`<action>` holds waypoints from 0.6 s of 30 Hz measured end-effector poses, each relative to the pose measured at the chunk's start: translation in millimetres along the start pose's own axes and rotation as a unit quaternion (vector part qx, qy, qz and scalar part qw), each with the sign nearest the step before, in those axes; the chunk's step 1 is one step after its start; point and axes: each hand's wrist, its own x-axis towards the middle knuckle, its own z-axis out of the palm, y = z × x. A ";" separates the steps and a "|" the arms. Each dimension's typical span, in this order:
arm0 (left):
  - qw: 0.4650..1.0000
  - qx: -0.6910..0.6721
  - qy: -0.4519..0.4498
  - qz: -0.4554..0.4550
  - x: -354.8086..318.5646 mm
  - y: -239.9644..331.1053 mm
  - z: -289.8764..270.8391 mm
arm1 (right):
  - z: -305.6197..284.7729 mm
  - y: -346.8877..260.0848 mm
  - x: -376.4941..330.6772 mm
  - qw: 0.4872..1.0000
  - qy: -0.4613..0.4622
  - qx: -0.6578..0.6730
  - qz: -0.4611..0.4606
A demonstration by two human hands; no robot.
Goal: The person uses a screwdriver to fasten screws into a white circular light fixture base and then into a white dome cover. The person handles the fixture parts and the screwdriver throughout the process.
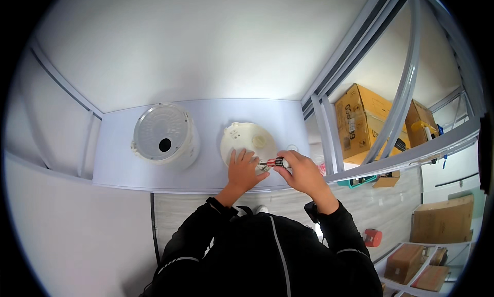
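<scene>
A round cream-coloured plastic cover [235, 136] lies on the white table [211, 112], a little right of its middle. My left hand [244, 172] rests on the cover's near left part with fingers spread. In my right hand [303, 174] is a screwdriver [278, 162] with a red and black handle. It points left, its shaft reaching small parts at the cover's near edge, close to my left fingers. The exact contact of the tip is too small to make out.
To the left stands a white drum-like housing [191, 145] with a clear top and a dark round hole. A small pale ring [292, 148] lies beyond my right hand. Metal frame posts [329, 135] rise at the table's right end, with cardboard boxes [360, 124] behind them.
</scene>
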 end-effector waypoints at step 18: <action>0.999 -0.039 -0.028 -0.006 -1.1 -4.9 -5.7 | 23.2 1.4 42.4 0.994 0.039 -0.102 0.007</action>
